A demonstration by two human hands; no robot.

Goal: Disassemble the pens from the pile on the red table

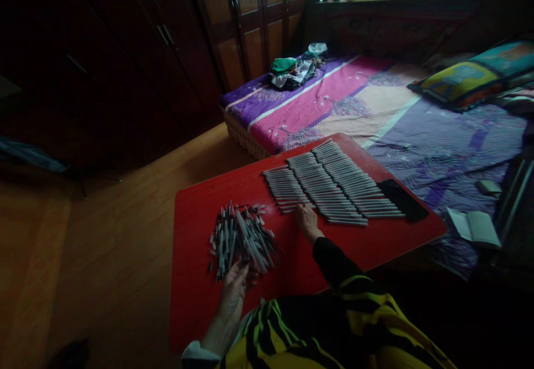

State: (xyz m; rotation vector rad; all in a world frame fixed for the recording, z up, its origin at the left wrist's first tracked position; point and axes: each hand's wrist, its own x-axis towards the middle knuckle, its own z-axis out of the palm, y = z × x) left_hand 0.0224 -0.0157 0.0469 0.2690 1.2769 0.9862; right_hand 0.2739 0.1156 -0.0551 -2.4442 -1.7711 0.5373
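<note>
A loose pile of slim grey and white pens, with dark parts among them, lies on the left of the red table. At the pile's near edge is my left hand, its fingers loosely bent and apart, with no pen clearly held. My right hand is closed at the near end of the leftmost row, its fingertips on a pen there. Three slanting columns of similar pens lie side by side across the table's far right part. What lies under the right fingers is partly hidden.
A flat black object lies right of the columns. Beyond the table is a bed with folded clothes, a colourful pillow and an open notebook. Dark wardrobes stand at left, above a wooden floor.
</note>
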